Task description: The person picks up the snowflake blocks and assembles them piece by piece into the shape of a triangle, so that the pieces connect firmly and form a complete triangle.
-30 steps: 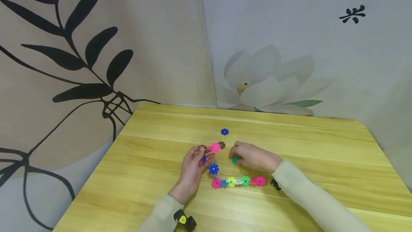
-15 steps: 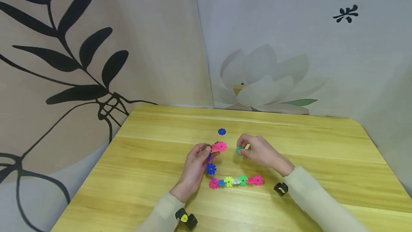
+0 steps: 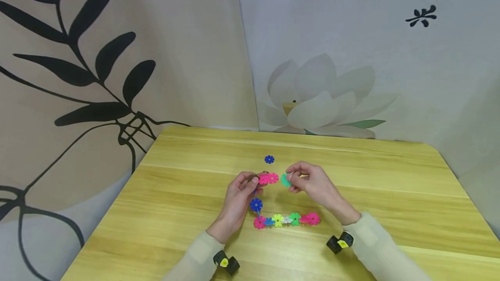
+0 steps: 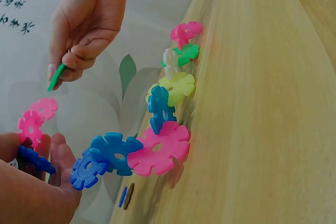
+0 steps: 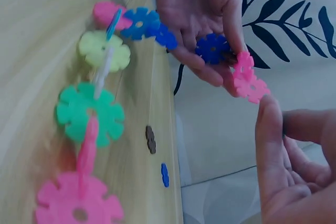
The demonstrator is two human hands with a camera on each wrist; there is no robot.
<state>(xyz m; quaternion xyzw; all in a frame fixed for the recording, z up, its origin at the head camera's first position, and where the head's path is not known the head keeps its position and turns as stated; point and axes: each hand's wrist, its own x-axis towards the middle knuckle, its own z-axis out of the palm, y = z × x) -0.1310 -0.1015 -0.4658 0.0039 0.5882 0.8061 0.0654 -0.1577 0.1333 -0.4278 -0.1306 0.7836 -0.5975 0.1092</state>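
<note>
My left hand point(image 3: 234, 198) pinches a run of linked plastic snowflake discs between thumb and fingers. A dark brown disc sits at its fingertips, two pink discs point(image 3: 272, 178) stick out to the right, and a dark blue disc point(image 5: 211, 49) hangs by the fingers. The long chain below continues with blue discs point(image 4: 115, 153), a pink disc point(image 4: 159, 148), then blue, yellow, white, green and pink ones along the table. My right hand point(image 3: 314, 183) pinches a green disc point(image 3: 285, 180) by its edge. A small gap separates it from the end pink disc.
A loose blue disc point(image 3: 269, 159) lies on the wooden table point(image 3: 371, 177) beyond the hands. Near it lies a loose brown disc point(image 5: 150, 140), mostly hidden behind the pink discs in the head view. A printed cloth backdrop point(image 3: 195, 55) stands behind the table's far edge.
My right hand has lifted the green disc off the table and turned it, beside the pink end. The left hand has shifted slightly, turning the pink discs to the right.
</note>
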